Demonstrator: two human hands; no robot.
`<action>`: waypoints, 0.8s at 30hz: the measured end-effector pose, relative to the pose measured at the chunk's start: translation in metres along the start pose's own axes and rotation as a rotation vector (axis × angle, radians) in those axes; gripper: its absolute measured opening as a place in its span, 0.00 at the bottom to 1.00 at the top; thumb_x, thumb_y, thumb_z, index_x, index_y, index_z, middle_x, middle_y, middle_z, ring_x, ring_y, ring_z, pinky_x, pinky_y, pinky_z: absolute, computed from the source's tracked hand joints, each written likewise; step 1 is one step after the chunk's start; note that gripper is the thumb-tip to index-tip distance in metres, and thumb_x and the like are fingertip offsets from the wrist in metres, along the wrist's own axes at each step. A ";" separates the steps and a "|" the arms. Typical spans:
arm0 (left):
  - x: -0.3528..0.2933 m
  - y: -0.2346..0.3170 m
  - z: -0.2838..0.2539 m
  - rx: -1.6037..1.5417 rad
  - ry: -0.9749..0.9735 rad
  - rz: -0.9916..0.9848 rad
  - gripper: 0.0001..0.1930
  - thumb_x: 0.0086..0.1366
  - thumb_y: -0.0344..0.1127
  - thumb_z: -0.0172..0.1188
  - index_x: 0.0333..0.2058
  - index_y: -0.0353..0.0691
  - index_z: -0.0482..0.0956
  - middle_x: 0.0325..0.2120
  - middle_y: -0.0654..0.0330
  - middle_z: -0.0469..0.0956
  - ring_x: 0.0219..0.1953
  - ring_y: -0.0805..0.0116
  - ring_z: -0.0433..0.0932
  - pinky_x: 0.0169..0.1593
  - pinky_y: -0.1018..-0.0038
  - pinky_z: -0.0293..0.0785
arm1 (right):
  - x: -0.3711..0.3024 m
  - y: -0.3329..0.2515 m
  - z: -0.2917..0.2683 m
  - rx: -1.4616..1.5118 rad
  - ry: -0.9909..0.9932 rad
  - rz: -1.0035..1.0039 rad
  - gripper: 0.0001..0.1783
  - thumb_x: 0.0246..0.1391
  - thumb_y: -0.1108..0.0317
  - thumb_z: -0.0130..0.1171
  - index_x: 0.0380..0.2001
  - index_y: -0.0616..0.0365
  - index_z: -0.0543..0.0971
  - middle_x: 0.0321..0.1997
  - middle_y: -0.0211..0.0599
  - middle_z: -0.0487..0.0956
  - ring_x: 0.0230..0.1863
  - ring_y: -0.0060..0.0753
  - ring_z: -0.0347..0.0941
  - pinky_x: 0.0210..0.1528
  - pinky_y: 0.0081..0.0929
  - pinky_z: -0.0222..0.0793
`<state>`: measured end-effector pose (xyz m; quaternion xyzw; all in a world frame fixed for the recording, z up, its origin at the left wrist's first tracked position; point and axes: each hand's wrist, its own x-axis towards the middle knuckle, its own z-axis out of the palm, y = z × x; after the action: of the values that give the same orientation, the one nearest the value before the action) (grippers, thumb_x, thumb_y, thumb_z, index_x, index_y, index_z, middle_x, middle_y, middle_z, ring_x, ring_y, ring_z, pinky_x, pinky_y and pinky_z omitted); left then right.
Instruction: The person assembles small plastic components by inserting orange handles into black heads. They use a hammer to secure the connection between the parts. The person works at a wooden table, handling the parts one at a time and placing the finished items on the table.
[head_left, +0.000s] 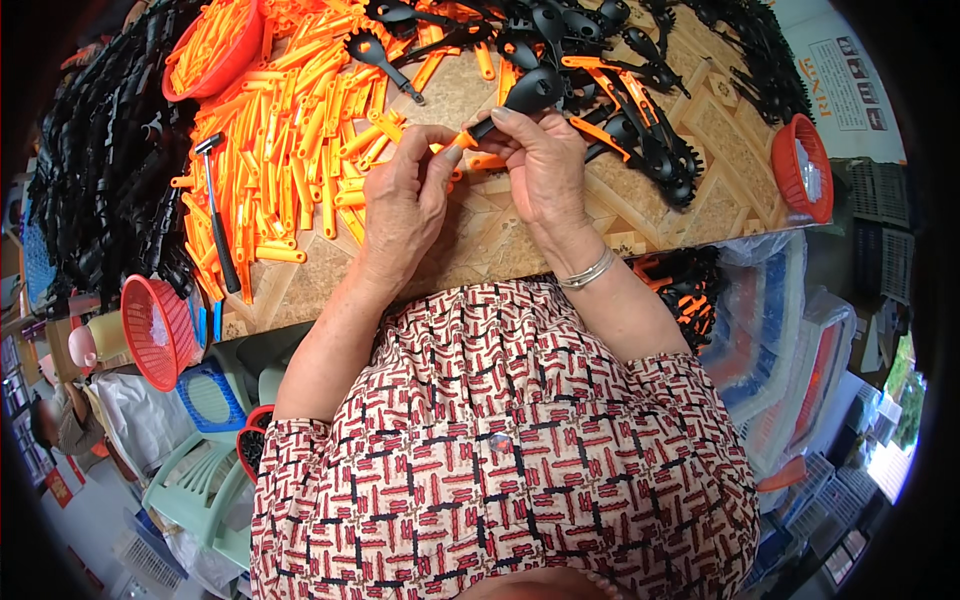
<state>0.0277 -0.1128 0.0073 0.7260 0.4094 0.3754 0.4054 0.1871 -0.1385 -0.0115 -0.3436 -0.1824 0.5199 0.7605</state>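
Note:
Above the near part of the table, my left hand (405, 195) pinches an orange plastic handle (466, 140) between thumb and fingers. My right hand (550, 170) grips the shaft of a black plastic spoon (536, 90), with the bowl pointing up and away. Handle and shaft meet end to end between my hands; how deep one sits in the other is hidden by my fingers. Left of my hands lies a big heap of loose orange handles (310, 130). Beyond my right hand are black spoons and toothed pasta servers (660, 165), some with orange handles.
A hammer (218, 215) rests on the left side of the orange heap. Black plastic parts (110, 150) are piled at far left. Red baskets stand at the left edge (158, 335), right edge (802, 170) and back left (235, 65). A green chair (205, 480) is below left.

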 end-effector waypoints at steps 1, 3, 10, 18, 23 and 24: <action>0.000 -0.001 0.000 -0.008 -0.001 -0.015 0.06 0.74 0.30 0.60 0.46 0.36 0.79 0.26 0.67 0.78 0.28 0.82 0.71 0.32 0.81 0.69 | -0.001 0.000 0.000 -0.003 -0.009 -0.003 0.07 0.58 0.79 0.65 0.39 0.64 0.79 0.38 0.42 0.85 0.37 0.34 0.85 0.44 0.34 0.86; 0.002 0.002 -0.003 0.009 -0.004 -0.074 0.07 0.74 0.31 0.60 0.46 0.37 0.78 0.26 0.68 0.77 0.28 0.82 0.71 0.32 0.82 0.68 | -0.002 -0.002 0.000 -0.009 -0.034 0.007 0.06 0.57 0.79 0.65 0.38 0.64 0.80 0.37 0.41 0.85 0.37 0.33 0.85 0.43 0.33 0.86; 0.007 0.000 -0.011 -0.159 -0.077 -0.254 0.06 0.71 0.34 0.62 0.43 0.39 0.80 0.20 0.68 0.71 0.23 0.80 0.68 0.28 0.78 0.67 | -0.002 -0.001 -0.001 0.000 -0.116 -0.063 0.08 0.57 0.81 0.64 0.40 0.63 0.81 0.39 0.40 0.86 0.39 0.36 0.85 0.45 0.37 0.86; 0.028 0.023 -0.022 0.013 -0.318 -0.019 0.18 0.75 0.43 0.59 0.57 0.42 0.76 0.34 0.63 0.81 0.34 0.75 0.77 0.39 0.76 0.73 | -0.002 -0.054 0.000 -0.177 -0.002 -0.293 0.08 0.56 0.82 0.65 0.39 0.61 0.83 0.38 0.35 0.85 0.37 0.30 0.84 0.48 0.34 0.85; 0.079 -0.016 -0.035 0.617 0.133 0.207 0.16 0.70 0.49 0.63 0.39 0.40 0.84 0.29 0.51 0.84 0.30 0.56 0.83 0.36 0.65 0.77 | 0.029 -0.111 -0.086 0.113 0.231 -0.416 0.05 0.64 0.79 0.60 0.42 0.65 0.79 0.48 0.46 0.83 0.50 0.42 0.81 0.61 0.42 0.79; 0.086 -0.020 -0.038 0.770 0.146 0.205 0.17 0.70 0.51 0.63 0.38 0.40 0.84 0.27 0.52 0.84 0.30 0.54 0.83 0.36 0.64 0.77 | 0.031 -0.118 -0.093 0.125 0.307 -0.411 0.09 0.65 0.77 0.58 0.46 0.69 0.78 0.54 0.53 0.80 0.58 0.47 0.78 0.65 0.46 0.77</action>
<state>0.0215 -0.0176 0.0223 0.8334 0.4732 0.2836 0.0342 0.3366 -0.1678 0.0047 -0.3264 -0.0982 0.3063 0.8888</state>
